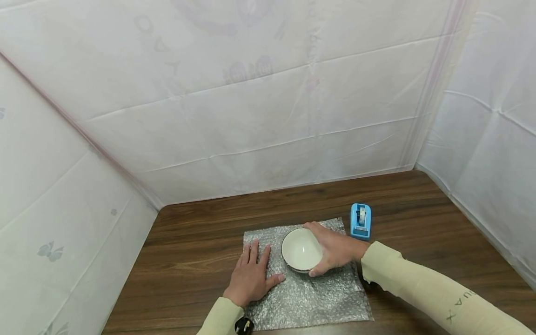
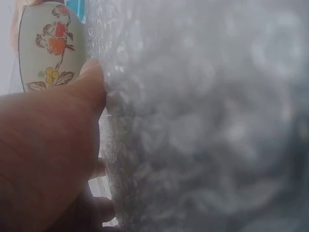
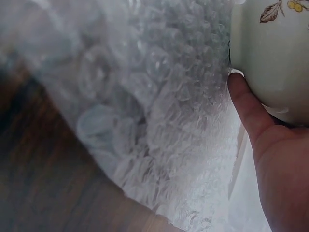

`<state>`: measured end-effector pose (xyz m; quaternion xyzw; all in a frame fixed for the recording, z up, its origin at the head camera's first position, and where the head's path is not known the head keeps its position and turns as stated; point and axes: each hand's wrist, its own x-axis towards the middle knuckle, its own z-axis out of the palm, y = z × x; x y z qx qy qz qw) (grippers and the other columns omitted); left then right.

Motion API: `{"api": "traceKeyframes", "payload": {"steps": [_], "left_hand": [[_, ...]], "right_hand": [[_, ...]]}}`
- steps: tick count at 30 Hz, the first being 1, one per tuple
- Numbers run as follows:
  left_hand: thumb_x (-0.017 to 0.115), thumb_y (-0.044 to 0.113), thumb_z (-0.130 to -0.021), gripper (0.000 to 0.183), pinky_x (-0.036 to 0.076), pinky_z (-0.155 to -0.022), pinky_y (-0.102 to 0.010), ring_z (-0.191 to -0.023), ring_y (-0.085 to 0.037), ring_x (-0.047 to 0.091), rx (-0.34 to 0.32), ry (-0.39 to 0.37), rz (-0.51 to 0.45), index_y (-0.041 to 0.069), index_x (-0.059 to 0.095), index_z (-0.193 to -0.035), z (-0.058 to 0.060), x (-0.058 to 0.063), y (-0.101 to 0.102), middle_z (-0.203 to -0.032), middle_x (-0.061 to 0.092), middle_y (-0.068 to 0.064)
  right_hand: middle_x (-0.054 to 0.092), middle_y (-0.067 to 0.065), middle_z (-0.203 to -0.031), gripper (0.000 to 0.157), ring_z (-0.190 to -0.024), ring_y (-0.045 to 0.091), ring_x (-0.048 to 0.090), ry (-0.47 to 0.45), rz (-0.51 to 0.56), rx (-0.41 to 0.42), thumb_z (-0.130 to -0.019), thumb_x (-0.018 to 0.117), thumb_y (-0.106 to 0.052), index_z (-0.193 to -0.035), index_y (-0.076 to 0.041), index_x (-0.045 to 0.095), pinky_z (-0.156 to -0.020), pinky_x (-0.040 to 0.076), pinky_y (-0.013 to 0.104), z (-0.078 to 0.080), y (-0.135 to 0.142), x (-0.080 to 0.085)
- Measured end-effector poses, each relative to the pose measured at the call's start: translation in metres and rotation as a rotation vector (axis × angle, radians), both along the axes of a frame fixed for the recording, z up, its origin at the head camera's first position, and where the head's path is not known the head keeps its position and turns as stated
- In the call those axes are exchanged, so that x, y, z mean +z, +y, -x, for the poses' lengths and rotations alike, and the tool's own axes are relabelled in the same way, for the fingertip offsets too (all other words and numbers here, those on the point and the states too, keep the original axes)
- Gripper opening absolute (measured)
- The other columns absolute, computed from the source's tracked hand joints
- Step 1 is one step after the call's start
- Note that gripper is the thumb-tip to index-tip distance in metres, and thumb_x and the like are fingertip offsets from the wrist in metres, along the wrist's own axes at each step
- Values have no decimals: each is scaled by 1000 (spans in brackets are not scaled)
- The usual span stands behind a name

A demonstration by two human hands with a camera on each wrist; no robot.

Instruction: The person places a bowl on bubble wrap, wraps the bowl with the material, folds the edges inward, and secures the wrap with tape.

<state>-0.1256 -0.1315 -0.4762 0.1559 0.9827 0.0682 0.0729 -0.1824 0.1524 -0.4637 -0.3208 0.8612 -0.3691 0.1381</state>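
Note:
A cream bowl (image 1: 300,250) with a dark rim stands upright on a sheet of bubble wrap (image 1: 310,300). Red and yellow fruit with brown leaves decorates its outer wall, seen in the left wrist view on the bowl (image 2: 50,48). My right hand (image 1: 336,247) grips the bowl from the right, thumb on the near side and fingers at the far side. In the right wrist view a digit of the right hand (image 3: 282,154) lies along the bowl's wall. To the left of the bowl, my left hand (image 1: 249,277) rests flat on the bubble wrap with its fingers spread.
A light blue tape dispenser (image 1: 360,221) with a roll of tape stands just right of the wrap's far corner. The dark brown wooden table (image 1: 188,260) is bordered by pale sheeting (image 1: 259,130) at the back and both sides.

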Motion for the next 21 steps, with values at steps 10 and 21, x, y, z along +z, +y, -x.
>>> {"api": "traceKeyframes", "payload": {"steps": [10,21], "left_hand": [[61,66,-95,89,32,-124,-60,-156,-51,27,-5,11,0,8,42,-160,0,0,0,-168,29,-30],[63,64,-95,88,33,-123,-60,-156,-51,27,-2,12,-6,7,42,-159,-1,-1,-1,-167,29,-30]], "right_hand": [[52,7,-140,120,-120,20,58,-20,-6,-4,-65,98,-48,-157,-4,33,-98,54,44,-1,0,0],[48,12,-149,131,-128,26,56,-22,-1,5,-64,100,-49,-163,-4,26,-101,53,51,-3,3,-2]]}}
